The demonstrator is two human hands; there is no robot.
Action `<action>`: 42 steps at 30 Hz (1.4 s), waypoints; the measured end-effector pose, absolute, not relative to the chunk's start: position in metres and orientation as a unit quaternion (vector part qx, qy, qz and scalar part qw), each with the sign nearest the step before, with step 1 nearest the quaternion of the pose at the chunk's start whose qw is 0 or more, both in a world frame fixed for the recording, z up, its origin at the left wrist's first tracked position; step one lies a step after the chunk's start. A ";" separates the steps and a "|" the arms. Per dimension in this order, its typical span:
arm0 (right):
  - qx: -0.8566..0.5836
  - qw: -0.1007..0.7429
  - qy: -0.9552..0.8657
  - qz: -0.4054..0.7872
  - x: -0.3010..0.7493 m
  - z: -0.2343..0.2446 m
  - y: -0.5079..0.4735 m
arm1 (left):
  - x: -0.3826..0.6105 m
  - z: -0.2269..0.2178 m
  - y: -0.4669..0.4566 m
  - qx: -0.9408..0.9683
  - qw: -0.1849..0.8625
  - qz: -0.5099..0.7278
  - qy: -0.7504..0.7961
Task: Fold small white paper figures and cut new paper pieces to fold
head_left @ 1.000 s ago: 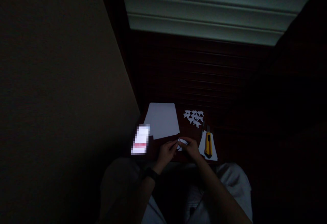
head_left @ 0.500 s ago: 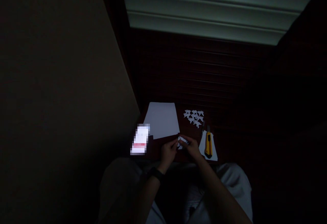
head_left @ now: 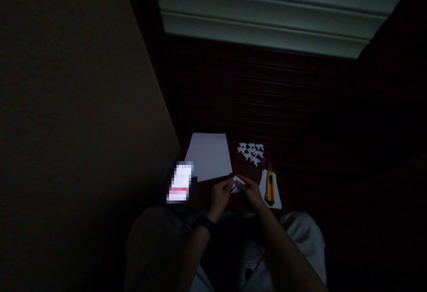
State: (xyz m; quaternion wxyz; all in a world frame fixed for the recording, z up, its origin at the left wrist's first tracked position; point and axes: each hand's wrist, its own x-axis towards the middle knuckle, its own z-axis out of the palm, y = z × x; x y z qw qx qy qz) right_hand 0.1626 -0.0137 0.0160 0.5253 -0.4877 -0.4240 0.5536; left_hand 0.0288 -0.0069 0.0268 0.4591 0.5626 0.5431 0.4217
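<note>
Between my two hands is a small folded piece of white paper (head_left: 237, 187), held just above the dark table near its front edge. My left hand (head_left: 219, 196), with a dark band on the wrist, pinches its left side. On the other side, the fingers and thumb of my right hand (head_left: 251, 192) are closed on the same paper. Part of the paper is hidden behind my fingers, and the dim light hides its fold lines. Past my hands lies a cluster of several small folded white paper figures (head_left: 251, 152).
A stack of white sheets (head_left: 210, 156) lies at the back left. A lit phone (head_left: 180, 183), its screen blurred, is at the left edge. On the right, a yellow utility knife (head_left: 270, 188) rests on smaller white paper (head_left: 277, 201), near a thin dark tool (head_left: 263, 166).
The paper between my hands has turned slightly, and its visible shape differs. My hands stay in nearly the same place. The whole view has shifted a little.
</note>
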 end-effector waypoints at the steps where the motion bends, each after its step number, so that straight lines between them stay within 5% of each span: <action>1: -0.489 0.528 -0.421 0.553 0.163 0.015 -0.014 | 0.030 0.025 -0.007 0.566 0.455 0.426 0.540; 42: -0.491 0.548 -0.392 0.552 0.163 0.010 -0.016 | 0.028 -0.003 -0.006 0.564 0.429 0.508 0.490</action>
